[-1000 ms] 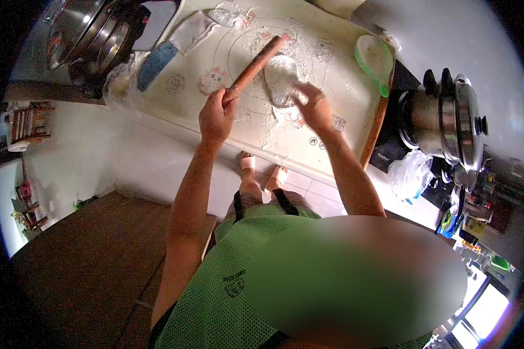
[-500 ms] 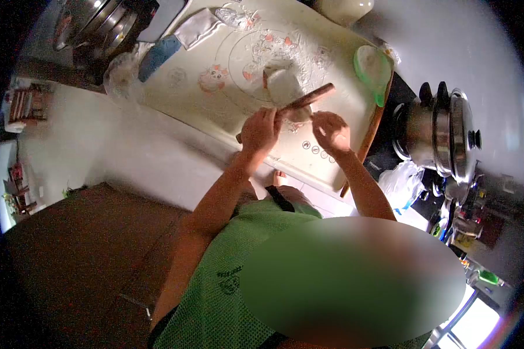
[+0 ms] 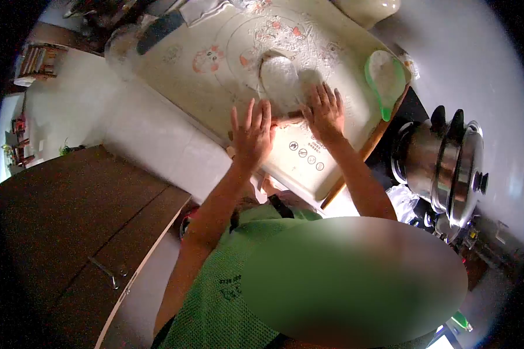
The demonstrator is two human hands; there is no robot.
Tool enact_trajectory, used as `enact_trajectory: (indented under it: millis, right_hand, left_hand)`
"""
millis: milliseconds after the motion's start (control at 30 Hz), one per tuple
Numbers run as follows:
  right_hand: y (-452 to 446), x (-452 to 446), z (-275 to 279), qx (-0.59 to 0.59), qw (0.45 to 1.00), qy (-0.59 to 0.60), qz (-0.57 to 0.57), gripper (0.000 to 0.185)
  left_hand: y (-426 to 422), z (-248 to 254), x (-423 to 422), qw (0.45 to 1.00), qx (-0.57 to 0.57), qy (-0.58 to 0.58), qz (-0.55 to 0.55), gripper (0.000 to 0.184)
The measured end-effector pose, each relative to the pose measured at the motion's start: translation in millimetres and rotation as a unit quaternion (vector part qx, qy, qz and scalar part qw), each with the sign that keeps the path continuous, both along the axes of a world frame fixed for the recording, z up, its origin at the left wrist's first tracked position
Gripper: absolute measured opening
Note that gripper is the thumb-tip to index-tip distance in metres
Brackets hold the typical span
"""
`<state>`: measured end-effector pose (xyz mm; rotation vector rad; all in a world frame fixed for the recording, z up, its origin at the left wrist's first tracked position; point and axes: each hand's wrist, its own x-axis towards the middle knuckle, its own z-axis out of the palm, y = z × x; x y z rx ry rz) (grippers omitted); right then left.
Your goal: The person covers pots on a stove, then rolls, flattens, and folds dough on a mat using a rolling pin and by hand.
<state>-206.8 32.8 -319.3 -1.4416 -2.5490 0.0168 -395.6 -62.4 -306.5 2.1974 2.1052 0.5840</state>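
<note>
A wooden rolling pin [image 3: 289, 118] lies crosswise at the near end of a flat, oval piece of dough [image 3: 279, 78]. My left hand [image 3: 253, 132] rests over the pin's left part, fingers stretched out and pointing away from me. Over its right part lies my right hand [image 3: 326, 113], also with the fingers spread. Both palms hide the pin's ends. Beneath is a pale mat [image 3: 201, 96] with printed rings and figures, dusted with flour.
At the mat's right edge lies a green-rimmed scoop [image 3: 385, 78] holding white powder. Steel pots [image 3: 442, 160] stand farther right. A blue scraper [image 3: 160, 32] and a pale cloth [image 3: 205, 10] are at the upper left, a light bowl [image 3: 370, 9] at the top.
The rolling pin has swung from slanting in my left hand to lying across the dough's near end. My right hand has opened onto it, and my left hand's fingers have straightened. The view has shifted.
</note>
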Motion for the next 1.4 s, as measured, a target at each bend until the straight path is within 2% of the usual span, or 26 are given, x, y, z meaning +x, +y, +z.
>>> enact_trajectory:
  millis: [100,200,300,400,467,500,533,567,600,633,667,700,767,867,900,1000,1033,1067,1133,1167,1200,1267,1300,1333,1400]
  right_hand:
    - [19.9,-12.0,12.1,0.021,0.998,-0.057,0.022,0.050]
    - [50.1,-31.6,11.2,0.041,0.999,-0.025,0.017,0.047]
    - [85.2,-50.1,3.4,0.042,0.998,-0.032,0.018,0.044]
    - [105.8,-61.8,5.9,0.012,0.997,-0.077,0.020,0.043]
    - [110.3,-60.7,-0.9,0.016,0.999,0.024,0.018,0.043]
    - [98.0,-63.0,16.9,0.022,0.999,-0.029,-0.001,0.045]
    - [89.6,-60.3,19.2,0.024,0.999,-0.027,0.000,0.045]
    - [81.2,-53.7,18.1,0.022,1.000,-0.001,0.005,0.046]
    - [68.1,-43.2,16.8,0.016,1.000,0.023,0.009,0.047]
    - [54.8,-28.6,15.4,-0.009,0.998,-0.053,0.019,0.060]
    - [44.4,-17.2,11.3,-0.015,0.999,-0.031,0.033,0.061]
    - [29.4,-8.5,15.3,-0.022,0.999,-0.003,0.037,0.051]
    - [-5.5,14.6,15.9,-0.022,0.999,0.015,0.043,0.051]
    - [-15.0,43.6,2.1,-0.010,0.996,0.047,0.071,0.049]
    - [-15.5,48.8,0.5,0.000,0.994,0.063,0.094,0.047]
    - [9.9,45.2,2.5,-0.029,0.988,0.048,0.146,0.043]
    - [20.8,34.7,14.7,0.019,0.986,0.040,0.163,0.056]
    - [27.8,24.1,18.1,0.017,0.985,0.041,0.165,0.056]
    - [40.5,2.5,19.9,-0.002,0.989,0.018,0.150,0.054]
    - [44.3,-4.7,16.0,-0.043,0.991,-0.030,0.124,0.061]
    - [42.1,-14.1,19.4,-0.045,0.991,-0.030,0.125,0.061]
    - [34.4,-29.9,29.9,-0.025,0.997,0.003,0.069,0.066]
    - [37.1,-31.5,26.9,-0.048,0.997,-0.014,0.063,0.071]
    - [45.0,-36.3,25.1,-0.051,0.997,-0.015,0.064,0.071]
    - [63.0,-48.8,23.2,-0.067,0.996,-0.007,0.052,0.067]
  left_hand:
    - [17.4,-1.2,-10.8,0.999,-0.003,0.037,-0.001,0.061]
    - [40.1,-2.5,-22.9,0.998,0.015,0.068,0.013,0.056]
    - [73.0,-23.4,-41.0,0.990,0.124,0.067,0.033,0.044]
    - [97.8,-23.9,-58.4,0.982,0.135,0.128,0.019,0.042]
    - [96.6,-41.1,-61.3,0.988,0.105,0.112,0.003,0.046]
    - [86.1,-23.5,-51.3,0.989,0.112,0.093,0.028,0.048]
    - [75.9,-6.2,-41.0,0.988,0.120,0.075,0.052,0.050]
    - [61.8,6.3,-29.7,0.997,0.012,0.051,0.063,0.054]
    - [47.9,3.8,-20.1,0.997,0.015,0.047,0.059,0.056]
    - [34.2,6.1,-9.9,0.997,0.011,0.056,0.057,0.057]
    - [22.7,9.1,-0.9,0.996,0.010,0.066,0.057,0.058]
    - [9.9,11.1,6.9,0.997,-0.016,0.052,0.058,0.059]
    - [-16.6,23.7,23.1,0.996,-0.054,0.040,0.053,0.057]
    - [-33.1,7.8,25.2,0.996,-0.068,0.051,0.025,0.055]
    - [-30.1,-1.5,20.3,0.999,-0.014,0.030,0.021,0.053]
    - [-11.1,3.4,-1.3,1.000,0.006,0.030,0.001,0.046]
    - [-3.2,12.2,-7.1,1.000,0.014,0.010,0.007,0.043]
    - [2.1,9.1,-9.1,1.000,0.013,0.011,0.009,0.043]
    - [13.0,5.8,-13.8,0.994,0.084,0.036,0.056,0.045]
    - [11.9,6.7,-8.8,0.992,0.011,0.090,0.089,0.056]
    - [6.3,7.8,-2.5,0.992,0.010,0.090,0.090,0.056]
    - [-1.1,6.0,4.8,0.995,-0.050,-0.017,0.082,0.074]
    - [2.8,4.8,2.8,0.996,-0.057,-0.026,0.069,0.082]
    - [11.6,3.9,-2.3,0.995,-0.061,-0.027,0.071,0.082]
    - [37.5,7.1,-19.1,0.994,-0.065,0.041,0.081,0.077]
